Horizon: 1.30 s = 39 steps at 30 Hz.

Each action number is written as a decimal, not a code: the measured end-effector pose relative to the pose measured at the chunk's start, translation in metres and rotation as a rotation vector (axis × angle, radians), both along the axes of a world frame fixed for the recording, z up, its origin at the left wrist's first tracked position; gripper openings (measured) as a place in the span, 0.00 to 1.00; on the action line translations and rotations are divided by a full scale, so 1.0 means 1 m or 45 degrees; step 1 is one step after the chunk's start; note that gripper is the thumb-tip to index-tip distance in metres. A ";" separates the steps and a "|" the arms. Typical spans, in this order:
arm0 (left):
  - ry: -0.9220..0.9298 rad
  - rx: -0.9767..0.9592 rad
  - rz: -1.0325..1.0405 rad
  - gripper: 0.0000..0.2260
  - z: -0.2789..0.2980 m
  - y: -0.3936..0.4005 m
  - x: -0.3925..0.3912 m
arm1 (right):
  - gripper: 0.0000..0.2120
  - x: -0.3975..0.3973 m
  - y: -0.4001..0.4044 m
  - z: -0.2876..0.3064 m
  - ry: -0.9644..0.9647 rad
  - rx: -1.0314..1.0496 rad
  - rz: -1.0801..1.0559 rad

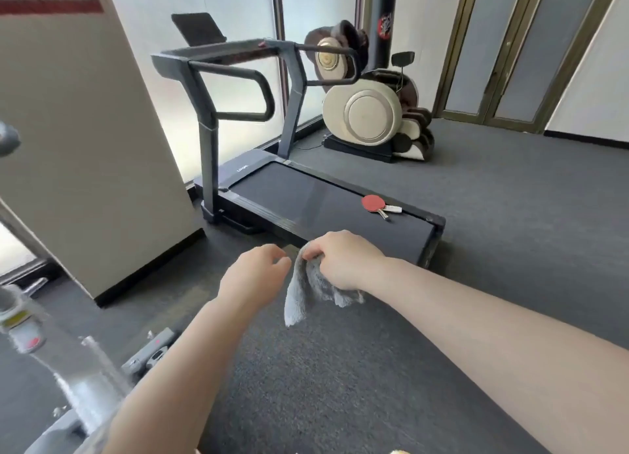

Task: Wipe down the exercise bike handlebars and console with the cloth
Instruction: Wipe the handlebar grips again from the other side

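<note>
A: Start close in. What do the hands have?

B: The right hand [340,259] is closed on a small grey fluffy cloth [308,286], pinching it at the top so that the rest hangs down in a loose tail over the dark grey carpeted floor [374,368]. The left hand [257,276] is just beside it, fingers curled and part open, holding nothing that I can see; its fingertips are near the cloth's upper edge, but I cannot tell if they touch.

A: And the bike to be wiped?

B: That is the hard part. At the lower left edge, nearest the left arm, there are blurred pale grey metal tubes and frame parts [61,378], cut off by the picture. They may belong to the exercise bike, but no handlebars or console can be made out there.

A: So which way must the cloth go?

B: My guess is left and back toward the body, so the view would need to turn first. The left hand is the nearer one; the cloth is in the right.

A: Further off?

B: Straight ahead is a black treadmill [306,198], its long axis running away to the upper left, with a red table-tennis paddle [374,204] lying on the belt. Beyond it stands a cream and brown massage chair [367,109].
</note>
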<state>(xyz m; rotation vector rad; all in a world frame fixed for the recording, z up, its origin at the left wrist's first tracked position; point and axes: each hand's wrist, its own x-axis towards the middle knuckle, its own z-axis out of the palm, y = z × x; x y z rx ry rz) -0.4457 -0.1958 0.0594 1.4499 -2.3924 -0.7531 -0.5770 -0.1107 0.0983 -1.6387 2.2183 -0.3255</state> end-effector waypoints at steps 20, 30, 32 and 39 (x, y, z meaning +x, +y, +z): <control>-0.127 0.025 0.951 0.13 -0.013 -0.248 0.050 | 0.24 0.007 -0.366 -0.006 -0.259 -0.113 0.808; -0.180 -0.052 1.267 0.13 0.032 -0.371 0.166 | 0.22 0.123 -0.540 0.031 -0.327 -0.182 1.084; -0.191 -0.066 1.319 0.13 0.038 -0.388 0.185 | 0.16 0.143 -0.573 0.044 -0.370 -0.257 1.156; -0.084 -0.263 1.652 0.14 0.051 -0.457 0.238 | 0.16 0.236 -0.684 0.089 -0.686 -0.867 1.161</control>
